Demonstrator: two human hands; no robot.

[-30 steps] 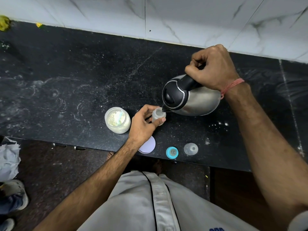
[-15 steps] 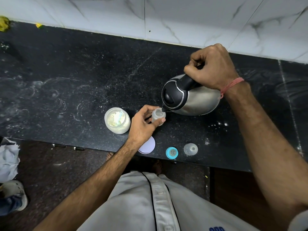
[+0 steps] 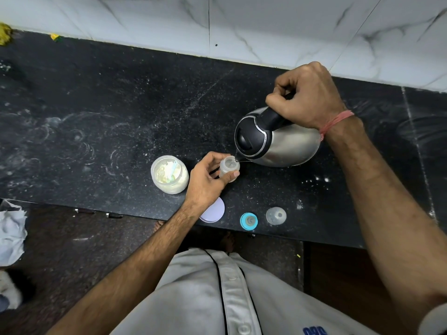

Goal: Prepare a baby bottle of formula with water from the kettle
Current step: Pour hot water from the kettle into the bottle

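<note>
A small clear baby bottle (image 3: 229,166) stands upright on the black counter (image 3: 101,131), its mouth uncovered. My left hand (image 3: 206,181) grips it from the left with thumb and fingers. My right hand (image 3: 307,96) is closed on the black handle of a steel kettle (image 3: 278,141), which is tilted left with its spout right over the bottle's mouth. A thin stream of water runs from spout to bottle. An uncovered jar of white formula powder (image 3: 169,174) with a pale scoop in it sits just left of my left hand.
Near the counter's front edge lie a lilac round lid (image 3: 214,210), a teal bottle ring with teat (image 3: 248,221) and a clear bottle cap (image 3: 276,215). Spilled powder dusts the counter. A white marble wall (image 3: 242,27) backs it. Crumpled white cloth (image 3: 11,234) lies on the floor at left.
Nearly nothing differs. The kettle stays tilted over the bottle and both hands keep their hold; my right hand has edged very slightly upward.
</note>
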